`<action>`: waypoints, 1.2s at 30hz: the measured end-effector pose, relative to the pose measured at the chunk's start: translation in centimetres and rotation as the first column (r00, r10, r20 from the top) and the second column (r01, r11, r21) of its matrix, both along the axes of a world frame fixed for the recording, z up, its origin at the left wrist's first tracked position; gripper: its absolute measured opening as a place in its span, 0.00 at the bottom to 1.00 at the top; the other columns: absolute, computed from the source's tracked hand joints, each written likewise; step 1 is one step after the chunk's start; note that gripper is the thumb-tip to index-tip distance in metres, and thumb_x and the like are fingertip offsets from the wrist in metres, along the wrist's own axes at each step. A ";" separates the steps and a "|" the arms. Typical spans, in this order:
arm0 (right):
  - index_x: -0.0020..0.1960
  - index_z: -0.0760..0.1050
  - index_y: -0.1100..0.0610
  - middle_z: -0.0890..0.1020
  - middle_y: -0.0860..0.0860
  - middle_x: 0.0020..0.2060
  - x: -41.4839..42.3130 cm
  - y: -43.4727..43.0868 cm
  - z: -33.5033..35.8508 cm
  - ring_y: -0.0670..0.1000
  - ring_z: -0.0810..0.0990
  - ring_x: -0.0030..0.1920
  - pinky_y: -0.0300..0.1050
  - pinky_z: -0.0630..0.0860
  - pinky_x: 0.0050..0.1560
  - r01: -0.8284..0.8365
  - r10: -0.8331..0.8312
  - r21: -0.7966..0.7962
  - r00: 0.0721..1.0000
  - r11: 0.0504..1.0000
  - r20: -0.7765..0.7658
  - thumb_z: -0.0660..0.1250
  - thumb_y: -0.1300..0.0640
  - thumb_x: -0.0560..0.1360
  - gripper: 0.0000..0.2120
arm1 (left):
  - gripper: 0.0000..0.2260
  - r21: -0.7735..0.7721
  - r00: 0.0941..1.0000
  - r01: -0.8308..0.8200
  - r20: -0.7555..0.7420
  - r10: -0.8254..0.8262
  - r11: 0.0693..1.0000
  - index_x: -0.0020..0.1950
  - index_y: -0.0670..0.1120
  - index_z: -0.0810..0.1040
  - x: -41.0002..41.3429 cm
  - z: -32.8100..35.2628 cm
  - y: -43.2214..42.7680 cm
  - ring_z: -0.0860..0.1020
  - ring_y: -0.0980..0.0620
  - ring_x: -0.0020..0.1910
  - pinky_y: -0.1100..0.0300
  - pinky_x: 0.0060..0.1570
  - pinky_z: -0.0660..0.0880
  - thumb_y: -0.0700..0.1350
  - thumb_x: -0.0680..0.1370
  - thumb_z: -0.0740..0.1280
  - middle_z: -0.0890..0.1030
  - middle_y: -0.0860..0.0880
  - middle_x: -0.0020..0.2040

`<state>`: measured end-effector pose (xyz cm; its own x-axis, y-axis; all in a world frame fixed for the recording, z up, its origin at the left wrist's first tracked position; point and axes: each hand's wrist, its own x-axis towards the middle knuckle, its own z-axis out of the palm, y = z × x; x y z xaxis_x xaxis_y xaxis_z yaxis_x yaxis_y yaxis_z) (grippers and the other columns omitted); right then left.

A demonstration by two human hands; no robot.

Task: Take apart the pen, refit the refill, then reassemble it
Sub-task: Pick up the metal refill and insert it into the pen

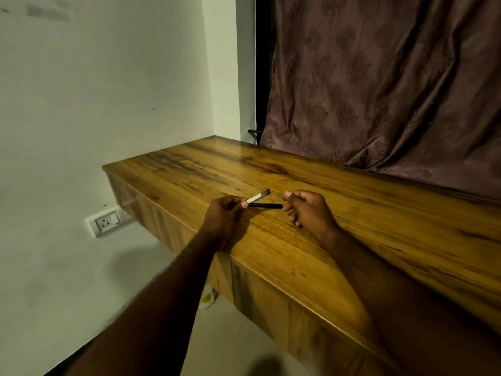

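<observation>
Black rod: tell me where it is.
Head view, centre: the black rod is between the left hand and right hand, just below the white barrel.

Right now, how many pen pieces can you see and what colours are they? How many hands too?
white pen piece, pinched in the left hand: 1
black pen piece, between the two hands: 1
hands, the left hand and the right hand: 2
Total: 4
</observation>
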<state>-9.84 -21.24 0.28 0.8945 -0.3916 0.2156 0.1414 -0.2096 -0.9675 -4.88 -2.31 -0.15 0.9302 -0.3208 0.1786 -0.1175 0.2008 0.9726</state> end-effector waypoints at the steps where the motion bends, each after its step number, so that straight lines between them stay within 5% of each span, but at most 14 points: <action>1: 0.49 0.77 0.69 0.78 0.53 0.32 -0.3 0.3 0.1 0.48 0.70 0.25 0.37 0.65 0.21 -0.006 0.006 -0.006 1.000 1.000 -0.008 0.63 0.56 0.80 0.14 | 0.05 -0.002 1.000 0.005 -0.020 -0.005 1.000 0.43 0.38 0.76 -0.1 0.0 -0.1 0.70 0.58 0.22 0.67 0.25 0.68 0.32 0.77 0.64 0.74 0.50 0.26; 5: 0.53 0.78 0.66 0.78 0.56 0.36 -1.3 0.3 -0.1 0.48 0.71 0.27 0.37 0.66 0.23 -0.024 0.024 -0.030 0.999 0.999 -0.024 0.62 0.62 0.79 0.09 | 0.04 0.027 0.999 0.001 -0.033 0.000 1.000 0.45 0.40 0.79 0.1 -0.4 0.3 0.73 0.53 0.26 0.63 0.30 0.70 0.32 0.75 0.67 0.78 0.49 0.29; 11: 0.54 0.76 0.62 0.80 0.55 0.38 -1.6 0.3 -0.4 0.48 0.74 0.28 0.40 0.69 0.26 -0.031 0.031 -0.013 1.000 0.999 -0.001 0.63 0.64 0.79 0.06 | 0.05 0.027 0.992 0.112 -0.058 -0.110 0.993 0.50 0.34 0.78 0.0 0.1 0.2 0.74 0.54 0.24 0.65 0.23 0.70 0.31 0.76 0.65 0.79 0.47 0.29; 18: 0.46 0.77 0.61 0.79 0.53 0.33 -1.3 0.1 -0.6 0.45 0.73 0.26 0.38 0.69 0.25 -0.103 0.103 0.003 0.995 0.995 -0.005 0.65 0.65 0.78 0.03 | 0.05 0.069 0.997 0.072 -0.019 -0.071 0.995 0.49 0.33 0.77 -1.1 0.1 -1.0 0.78 0.54 0.27 0.65 0.27 0.74 0.28 0.75 0.65 0.82 0.48 0.29; 23: 0.46 0.77 0.63 0.79 0.53 0.32 -1.3 -0.1 -0.6 0.44 0.73 0.24 0.37 0.68 0.22 -0.103 0.104 0.065 0.994 0.993 -0.018 0.64 0.64 0.77 0.04 | 0.10 0.279 0.952 -0.017 0.298 -0.069 0.960 0.49 0.43 0.79 -2.1 0.0 -2.0 0.80 0.62 0.36 0.68 0.36 0.76 0.31 0.72 0.70 0.82 0.54 0.38; 27: 0.45 0.77 0.64 0.79 0.56 0.32 -1.3 -0.3 -0.4 0.48 0.73 0.25 0.39 0.67 0.22 -0.087 0.090 0.066 0.995 0.994 -0.035 0.64 0.63 0.77 0.06 | 0.03 0.453 0.715 -0.303 0.690 -0.115 0.838 0.45 0.48 0.82 -2.7 -0.2 -3.5 0.80 0.53 0.39 0.55 0.38 0.76 0.46 0.75 0.68 0.82 0.50 0.40; 36: 0.40 0.76 0.63 0.78 0.57 0.29 -1.0 -0.7 -0.6 0.52 0.73 0.25 0.39 0.68 0.23 -0.054 0.059 0.091 0.997 0.994 -0.054 0.64 0.63 0.77 0.08 | 0.12 0.513 0.618 -0.543 0.780 -0.097 0.665 0.48 0.46 0.79 -2.7 -0.5 -3.9 0.81 0.46 0.38 0.50 0.36 0.77 0.55 0.76 0.66 0.83 0.47 0.40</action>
